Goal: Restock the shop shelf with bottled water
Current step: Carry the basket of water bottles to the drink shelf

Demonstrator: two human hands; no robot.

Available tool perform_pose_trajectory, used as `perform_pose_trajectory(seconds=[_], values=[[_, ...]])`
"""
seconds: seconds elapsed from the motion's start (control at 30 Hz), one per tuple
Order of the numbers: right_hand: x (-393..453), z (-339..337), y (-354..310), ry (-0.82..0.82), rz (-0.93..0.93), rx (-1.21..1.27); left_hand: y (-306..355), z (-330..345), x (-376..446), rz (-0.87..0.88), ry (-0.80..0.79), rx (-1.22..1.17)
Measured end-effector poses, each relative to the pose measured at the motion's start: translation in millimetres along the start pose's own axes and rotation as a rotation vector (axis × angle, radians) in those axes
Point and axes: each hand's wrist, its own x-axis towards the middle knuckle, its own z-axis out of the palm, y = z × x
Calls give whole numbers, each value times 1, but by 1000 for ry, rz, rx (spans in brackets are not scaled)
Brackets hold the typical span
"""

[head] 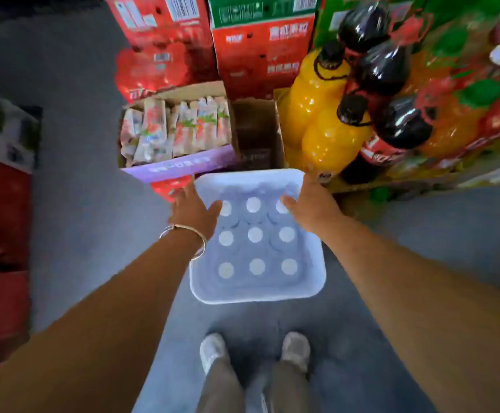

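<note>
Grey shop floor (93, 234) runs under my shoes (213, 350), with stock stacked ahead and to either side.

Nearest item: the water pack (257, 263), a shrink-wrapped block of white-capped bottles in rows of three, standing upright just ahead of my feet. I cannot tell whether it rests on the floor or is already lifted clear.

Grip, left hand (193, 210): fingers spread and laid flat over the pack's far left corner, thumb reaching towards a cap. Nothing is curled round or pinched.

Grip, right hand (311, 208): likewise spread, palm against the far right corner, thumb pointing inward over the wrap. Both hands sit on the far half; the near half is unsupported.

Assessment: the step in hand appears to be taking hold of the pack to carry it. As placed, the hands press on loose film, which I judge likely to stretch or tear under the weight. I would slide the fingers down the sides and hook under the base, one hand nearer to me, and lift level and close to the body.

Beyond the pack: a box of pouches (177, 135) and an open carton (257, 135), both close against its far edge. To the right, orange bottles (320, 114) and cola bottles (392, 114) crowd in. Clearance is tight; I would draw the pack back before raising it. Red cartons (260, 55) stand furthest.
</note>
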Motion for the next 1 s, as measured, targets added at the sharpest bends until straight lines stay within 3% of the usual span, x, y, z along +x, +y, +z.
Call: perform_pose_trajectory(seconds=[0.13,0.3,0.4,0.57,0.7,0.9,1.0], values=[[10,36,10,104,134,-2,-20,35,8,-229,17,-75],[13,54,34,155,309,43,-32,48,14,-328,95,-153],[14,57,44,147,234,-18,-37,48,21,-353,73,-99],[17,48,44,61,336,92,-36,47,21,-440,49,-245],[12,41,42,57,358,180,-25,37,11,-445,22,-188],[-3,17,16,34,253,11,-16,6,-9,-540,65,-249],[-17,-4,-4,53,200,-10,-14,-25,-22,-485,110,-218]])
